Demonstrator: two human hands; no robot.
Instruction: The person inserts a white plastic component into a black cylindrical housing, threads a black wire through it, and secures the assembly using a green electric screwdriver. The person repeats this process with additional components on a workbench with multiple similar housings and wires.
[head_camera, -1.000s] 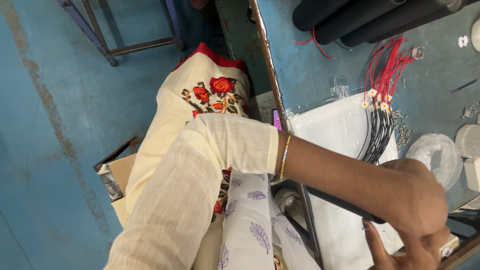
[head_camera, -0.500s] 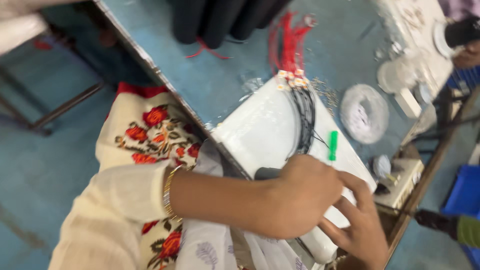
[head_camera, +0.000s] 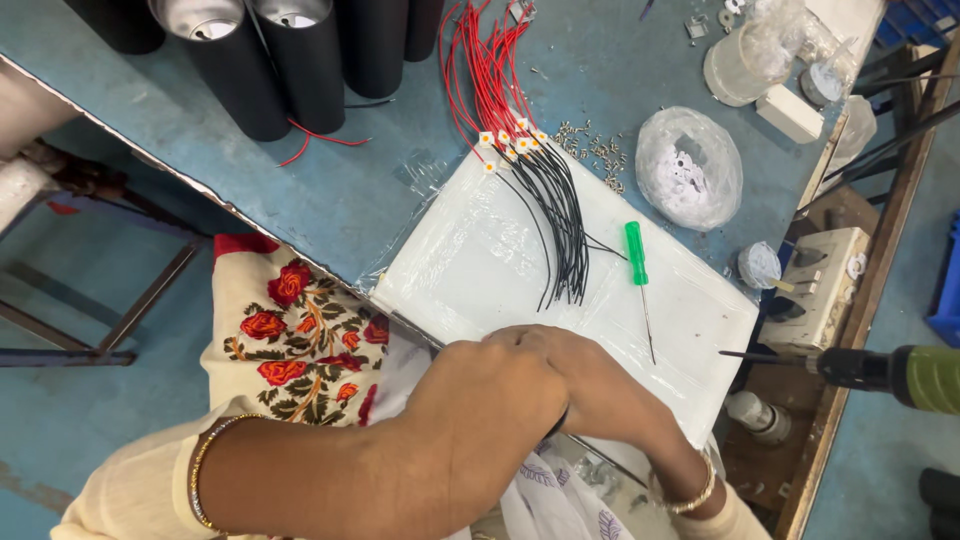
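Observation:
My left hand (head_camera: 480, 400) and my right hand (head_camera: 610, 395) meet at the near edge of a white film-wrapped board (head_camera: 470, 270) on the blue table (head_camera: 340, 190). The left hand is curled and lies over the right hand's fingers. A sliver of a dark object (head_camera: 556, 421) shows between them; the rest of it is hidden. Both wrists wear bangles. A green-handled screwdriver (head_camera: 636, 256) lies on the board just beyond my hands. A bundle of black wires (head_camera: 560, 220) with small white pieces runs into red wires (head_camera: 487, 70).
Black cylinders (head_camera: 290, 60) stand at the table's far left. Small screws (head_camera: 592, 150) and a clear bag of white parts (head_camera: 690, 165) lie past the board. A white socket box (head_camera: 815, 285) and a green power drill (head_camera: 905, 375) sit on the right.
The view has swung so the whole board shows. My hands have come together at its near edge, the left one now covering the right hand's fingers.

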